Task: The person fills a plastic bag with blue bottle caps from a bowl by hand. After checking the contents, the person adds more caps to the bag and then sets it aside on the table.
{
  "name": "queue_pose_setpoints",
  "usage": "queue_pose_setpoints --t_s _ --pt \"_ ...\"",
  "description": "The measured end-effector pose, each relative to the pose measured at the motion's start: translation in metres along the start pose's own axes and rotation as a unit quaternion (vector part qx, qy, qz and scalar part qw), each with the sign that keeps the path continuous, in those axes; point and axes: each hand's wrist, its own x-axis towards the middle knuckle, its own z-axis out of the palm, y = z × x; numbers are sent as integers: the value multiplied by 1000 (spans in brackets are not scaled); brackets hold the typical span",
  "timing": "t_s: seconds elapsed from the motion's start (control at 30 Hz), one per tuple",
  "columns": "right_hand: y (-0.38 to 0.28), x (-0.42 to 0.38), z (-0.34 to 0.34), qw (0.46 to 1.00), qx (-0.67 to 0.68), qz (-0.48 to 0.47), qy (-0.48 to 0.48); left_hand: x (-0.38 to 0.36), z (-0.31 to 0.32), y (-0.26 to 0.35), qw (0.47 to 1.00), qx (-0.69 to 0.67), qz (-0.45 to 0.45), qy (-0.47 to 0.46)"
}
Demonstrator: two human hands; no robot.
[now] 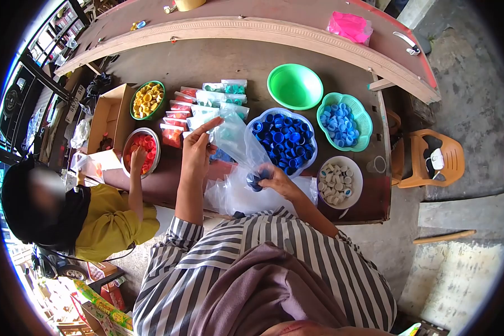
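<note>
My left hand [197, 147] is raised over the table, its index finger stretched out along the mouth of a see-through plastic bag [242, 140] and the other fingers curled at the bag's edge. Dark blue bottle caps [256, 180] sit in the fingers of my right hand [278, 182], just below the bag. Beyond that hand stands a lilac basket [315, 151] full of dark blue caps [283, 140]. Flat empty plastic bags [229, 193] lie under my hands at the table's near edge.
Filled bags of red caps [172, 134] and green caps [233, 88] lie in rows. Around them stand a green bowl [295, 87], a basket of light blue caps [339, 124], a bowl of whitish caps [336, 182] and a cardboard box [107, 115]. At left, another person [109, 221] reaches into red caps [145, 148].
</note>
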Motion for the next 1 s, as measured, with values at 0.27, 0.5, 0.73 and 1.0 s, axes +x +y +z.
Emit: queue_pose_setpoints --t_s 0.27,0.5,0.73,1.0 --pt "3 -9 7 982 134 129 31 -2 -9 -7 1000 15 -5 0" --pt "3 -9 15 997 -70 12 -14 -1 -15 -10 999 26 2 30" --pt "12 -6 -5 938 -337 4 78 12 -35 -47 996 69 -37 32" --pt "-17 -7 -83 755 -529 -130 366 22 -35 -61 989 110 -64 78"
